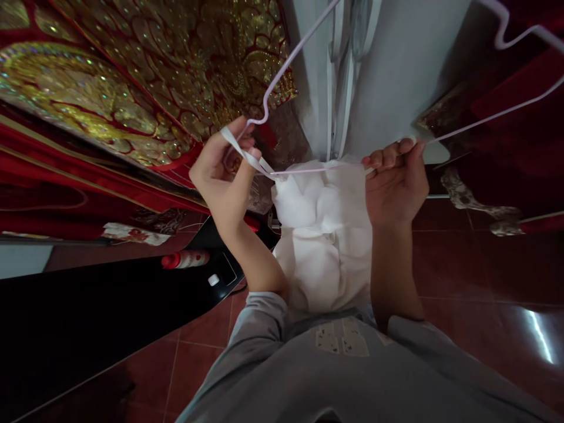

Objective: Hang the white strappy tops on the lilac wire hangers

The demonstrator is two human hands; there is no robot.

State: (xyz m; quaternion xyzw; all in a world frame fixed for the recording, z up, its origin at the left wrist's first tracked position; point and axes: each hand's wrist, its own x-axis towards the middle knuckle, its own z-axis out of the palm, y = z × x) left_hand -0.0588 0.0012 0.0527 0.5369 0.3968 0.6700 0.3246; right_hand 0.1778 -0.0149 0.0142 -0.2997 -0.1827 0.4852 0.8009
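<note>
A pale lilac clothes hanger [288,63] slants across the view, its thin lower bar running between both hands. Around its left end my left hand [227,176] is closed, with a white strap [240,150] looped over the fingers. My right hand [394,182] is closed around the lower bar, fingertips curled up; part of a strap may be under them, but I cannot tell. Below the bar hangs a white garment [324,235] with padded, rounded parts, between my forearms and in front of my grey shirt.
Red and gold sequinned garments [110,100] hang at the left. A dark counter [110,317] bears a red-capped bottle [185,259], a phone [224,270] and a small white case [213,280]. White door panels [396,76] stand ahead; dark red clothing [520,129] hangs right.
</note>
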